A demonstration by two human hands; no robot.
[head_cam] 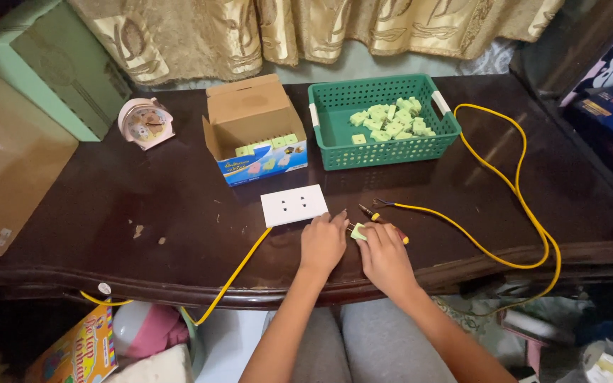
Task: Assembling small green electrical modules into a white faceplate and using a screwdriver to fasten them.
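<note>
My left hand (323,242) and my right hand (384,254) rest together on the dark wooden table (143,213), near its front edge. Between their fingertips is a small pale green plug part (358,232), pinched by my right hand and touched by my left. A thin tool with a red and yellow handle (401,236) lies under my right hand. Just beyond my left hand sits a white socket plate (294,205) with a yellow cable (239,268) running off the front edge.
A green plastic basket (335,128) holding several pale green parts stands at the back. An open cardboard box (253,131) with more parts is to its left, then a small pink clock (145,123). A looped yellow wire (512,177) ends in two probes (372,209).
</note>
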